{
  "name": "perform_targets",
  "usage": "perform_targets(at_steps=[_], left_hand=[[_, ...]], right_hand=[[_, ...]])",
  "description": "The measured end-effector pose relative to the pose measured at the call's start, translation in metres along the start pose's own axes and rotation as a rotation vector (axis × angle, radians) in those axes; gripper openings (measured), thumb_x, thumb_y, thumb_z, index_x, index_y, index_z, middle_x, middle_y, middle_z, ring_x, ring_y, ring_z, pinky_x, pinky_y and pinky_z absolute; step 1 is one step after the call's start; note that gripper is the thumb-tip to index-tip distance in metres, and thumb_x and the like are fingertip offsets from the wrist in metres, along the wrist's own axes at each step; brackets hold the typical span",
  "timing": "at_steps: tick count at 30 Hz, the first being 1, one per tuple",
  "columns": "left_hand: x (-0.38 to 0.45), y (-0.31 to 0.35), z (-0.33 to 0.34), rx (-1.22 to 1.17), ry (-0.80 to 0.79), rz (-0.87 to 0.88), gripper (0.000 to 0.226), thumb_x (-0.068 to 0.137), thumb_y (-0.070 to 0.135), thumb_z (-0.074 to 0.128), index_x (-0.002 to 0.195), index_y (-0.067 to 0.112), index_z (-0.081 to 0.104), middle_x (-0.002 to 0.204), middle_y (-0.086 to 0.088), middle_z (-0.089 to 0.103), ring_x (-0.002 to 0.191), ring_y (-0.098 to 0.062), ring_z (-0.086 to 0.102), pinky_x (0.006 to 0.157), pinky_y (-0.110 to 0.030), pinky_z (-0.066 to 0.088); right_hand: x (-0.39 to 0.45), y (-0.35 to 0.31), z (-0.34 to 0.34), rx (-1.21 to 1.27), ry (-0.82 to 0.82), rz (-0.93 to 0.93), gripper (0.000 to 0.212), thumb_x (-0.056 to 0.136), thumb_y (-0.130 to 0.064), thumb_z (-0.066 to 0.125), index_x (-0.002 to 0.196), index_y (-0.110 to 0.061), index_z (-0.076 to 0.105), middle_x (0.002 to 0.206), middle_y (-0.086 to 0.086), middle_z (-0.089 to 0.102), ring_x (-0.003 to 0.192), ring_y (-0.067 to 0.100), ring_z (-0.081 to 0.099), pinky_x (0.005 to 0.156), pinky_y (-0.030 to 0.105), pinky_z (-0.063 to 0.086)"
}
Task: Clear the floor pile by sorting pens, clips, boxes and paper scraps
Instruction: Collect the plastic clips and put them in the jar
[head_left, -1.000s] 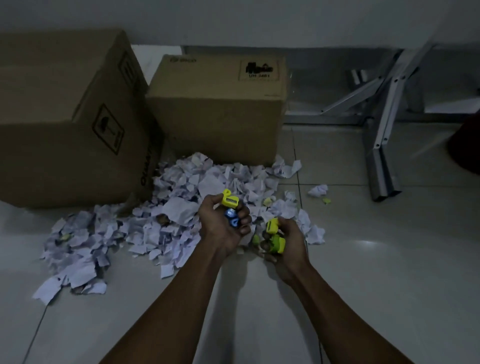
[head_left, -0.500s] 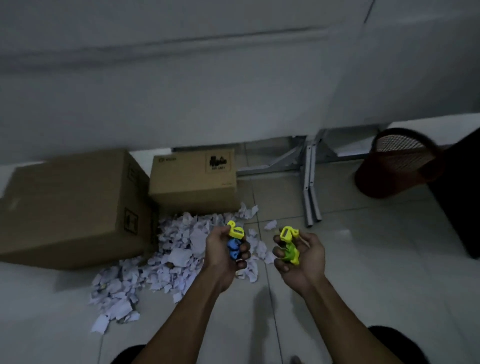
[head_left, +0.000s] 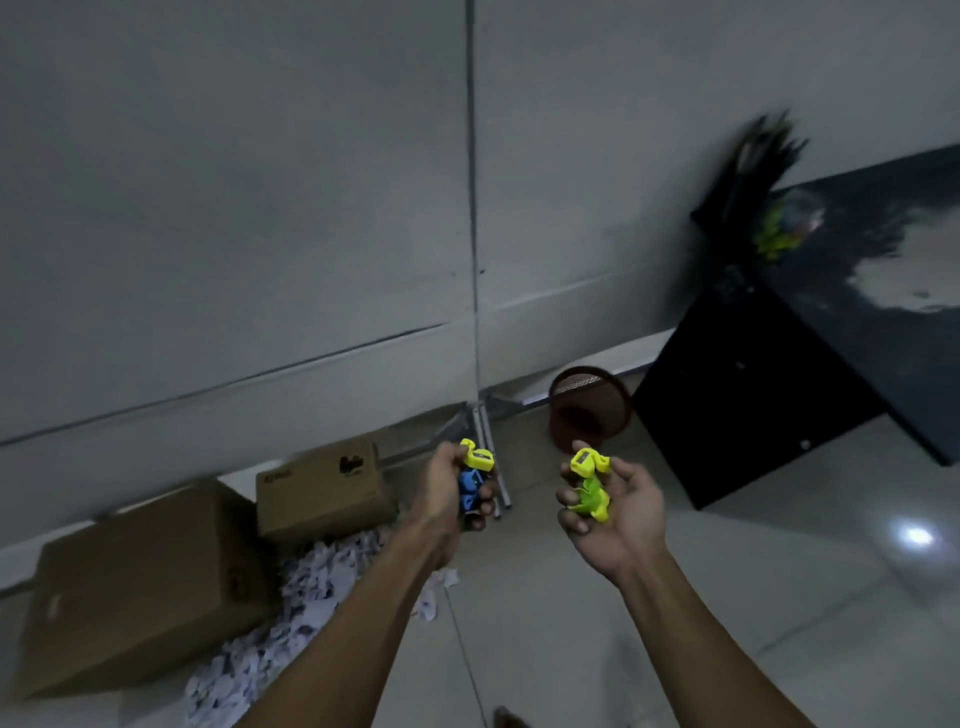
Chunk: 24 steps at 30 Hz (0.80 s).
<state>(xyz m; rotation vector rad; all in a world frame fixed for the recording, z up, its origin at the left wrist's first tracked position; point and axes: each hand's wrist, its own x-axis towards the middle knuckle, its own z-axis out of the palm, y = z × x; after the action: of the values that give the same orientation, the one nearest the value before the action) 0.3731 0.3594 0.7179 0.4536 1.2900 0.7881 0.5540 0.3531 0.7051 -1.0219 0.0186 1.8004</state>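
Clips being gripped in left hand (head_left: 451, 493) and right hand (head_left: 613, 512) — paper scraps (head_left: 291, 613) lying unsorted, far left.

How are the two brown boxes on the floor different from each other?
The big cardboard box sits nearer and looks much larger than the small cardboard box. The small cardboard box stands back by the wall and shows a dark printed mark near its top corner; the big one shows only a faint mark low on its side. Both are brown, closed, and beside the paper scraps.
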Motion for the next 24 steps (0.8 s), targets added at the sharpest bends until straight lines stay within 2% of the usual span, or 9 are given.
perform_targets(at_steps=[2, 5, 9, 13, 17, 21, 24], left_hand=[[-0.013, 0.026, 0.041, 0.023, -0.001, 0.021, 0.033, 0.088, 0.033, 0.032, 0.072, 0.014, 0.053, 0.054, -0.002, 0.044, 0.047, -0.017, 0.036, 0.044, -0.02, 0.024], [-0.022, 0.049, 0.098, 0.079, -0.049, 0.054, 0.032, 0.09, 0.036, 0.035, 0.072, 0.015, 0.052, 0.052, -0.002, 0.044, 0.044, -0.017, 0.037, 0.048, -0.021, 0.019], [-0.012, 0.067, 0.162, 0.13, -0.116, 0.092, 0.033, 0.094, 0.043, 0.038, 0.076, 0.019, 0.049, 0.051, -0.001, 0.044, 0.044, -0.016, 0.037, 0.048, -0.021, 0.02], [0.004, 0.085, 0.22, 0.213, -0.158, 0.1, 0.035, 0.096, 0.047, 0.039, 0.076, 0.02, 0.049, 0.05, 0.002, 0.046, 0.043, -0.015, 0.037, 0.047, -0.022, 0.021], [0.035, 0.11, 0.278, 0.246, -0.193, 0.123, 0.031, 0.095, 0.043, 0.042, 0.076, 0.02, 0.049, 0.051, 0.002, 0.042, 0.042, -0.014, 0.036, 0.043, -0.02, 0.022], [0.081, 0.135, 0.327, 0.325, -0.221, 0.162, 0.023, 0.094, 0.04, 0.045, 0.085, 0.019, 0.05, 0.052, 0.002, 0.043, 0.044, -0.013, 0.036, 0.044, -0.021, 0.023], [0.118, 0.168, 0.374, 0.374, -0.237, 0.154, 0.023, 0.094, 0.039, 0.047, 0.083, 0.019, 0.049, 0.051, 0.003, 0.042, 0.042, -0.012, 0.036, 0.044, -0.02, 0.022]], right_hand=[[-0.024, -0.043, 0.008, -0.007, -0.027, -0.054, 0.035, 0.076, -0.031, 0.045, 0.101, -0.012, 0.061, 0.078, 0.01, 0.057, 0.049, 0.018, 0.042, 0.045, 0.018, 0.019], [-0.049, -0.097, 0.007, 0.005, -0.053, -0.138, 0.031, 0.084, -0.032, 0.041, 0.099, -0.013, 0.061, 0.078, 0.01, 0.059, 0.048, 0.017, 0.042, 0.046, 0.019, 0.016], [-0.066, -0.156, -0.004, 0.003, -0.053, -0.23, 0.028, 0.081, -0.034, 0.048, 0.097, -0.016, 0.062, 0.078, 0.007, 0.059, 0.045, 0.014, 0.041, 0.045, 0.017, 0.015], [-0.068, -0.204, -0.015, -0.025, 0.003, -0.284, 0.02, 0.087, -0.035, 0.051, 0.096, -0.021, 0.062, 0.076, 0.003, 0.058, 0.041, 0.01, 0.04, 0.041, 0.015, 0.014], [-0.05, -0.259, -0.025, -0.035, 0.036, -0.309, 0.018, 0.089, -0.036, 0.054, 0.099, -0.023, 0.061, 0.079, 0.002, 0.057, 0.042, 0.008, 0.039, 0.037, 0.016, 0.017], [-0.013, -0.315, -0.032, -0.018, 0.067, -0.335, 0.024, 0.084, -0.038, 0.061, 0.102, -0.023, 0.064, 0.082, 0.003, 0.06, 0.044, 0.01, 0.039, 0.034, 0.017, 0.022], [0.022, -0.369, -0.031, -0.047, 0.12, -0.322, 0.024, 0.085, -0.038, 0.062, 0.104, -0.023, 0.063, 0.082, 0.003, 0.06, 0.045, 0.009, 0.038, 0.034, 0.016, 0.02]])
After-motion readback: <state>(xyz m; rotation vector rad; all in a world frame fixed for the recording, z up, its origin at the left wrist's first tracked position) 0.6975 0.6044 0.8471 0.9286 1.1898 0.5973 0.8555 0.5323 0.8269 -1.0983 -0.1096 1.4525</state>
